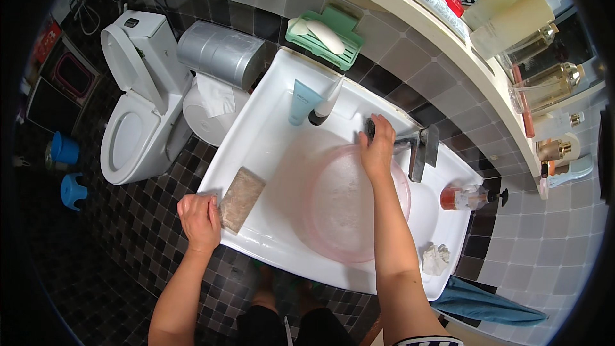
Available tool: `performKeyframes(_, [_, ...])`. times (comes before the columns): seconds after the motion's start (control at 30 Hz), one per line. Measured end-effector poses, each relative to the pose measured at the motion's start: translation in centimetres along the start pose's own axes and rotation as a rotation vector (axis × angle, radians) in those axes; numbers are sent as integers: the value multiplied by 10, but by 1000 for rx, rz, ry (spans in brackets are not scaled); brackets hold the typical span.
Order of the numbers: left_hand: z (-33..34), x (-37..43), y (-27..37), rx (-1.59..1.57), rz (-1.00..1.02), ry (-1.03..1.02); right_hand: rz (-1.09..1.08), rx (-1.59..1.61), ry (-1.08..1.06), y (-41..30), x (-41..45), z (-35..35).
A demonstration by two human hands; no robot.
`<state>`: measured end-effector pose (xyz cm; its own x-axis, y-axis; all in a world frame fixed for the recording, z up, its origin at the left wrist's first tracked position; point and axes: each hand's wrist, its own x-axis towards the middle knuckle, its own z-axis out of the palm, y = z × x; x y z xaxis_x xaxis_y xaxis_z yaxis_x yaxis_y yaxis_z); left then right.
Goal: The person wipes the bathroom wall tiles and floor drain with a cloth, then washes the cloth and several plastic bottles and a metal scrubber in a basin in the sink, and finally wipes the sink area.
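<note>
My left hand (198, 221) rests on the left front corner of the white ceramic sink (254, 154), its fingers bent over the rim. Just right of it lies a flat, brown, mottled rectangular piece (242, 200); its material is unclear. My right hand (378, 148) reaches across a translucent pink plastic basin (331, 245) in the sink. Its thumb and fingers are around a small dark object (370, 129), mostly hidden, on the back ledge beside the metal faucet (420, 151). Cloudy liquid (338, 202) shows in the basin.
A light blue tube (303, 102) and a white tube with a black cap (327, 102) stand at the sink's back left. A pump bottle (466, 198) and crumpled tissue (436, 259) are on the right. Bottles line the shelf (480, 72). A toilet (137, 125) stands left.
</note>
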<state>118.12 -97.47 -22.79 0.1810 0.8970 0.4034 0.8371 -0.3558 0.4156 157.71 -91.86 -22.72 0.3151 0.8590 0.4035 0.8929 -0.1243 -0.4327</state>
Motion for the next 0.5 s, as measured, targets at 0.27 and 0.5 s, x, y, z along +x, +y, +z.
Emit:
performKeyframes(0.27, [3, 0, -1, 5, 17, 1, 186, -168, -94, 29, 3, 10])
performKeyframes(0.5, [-2, -2, -3, 17, 15, -7, 58, 147, 59, 8, -25, -3])
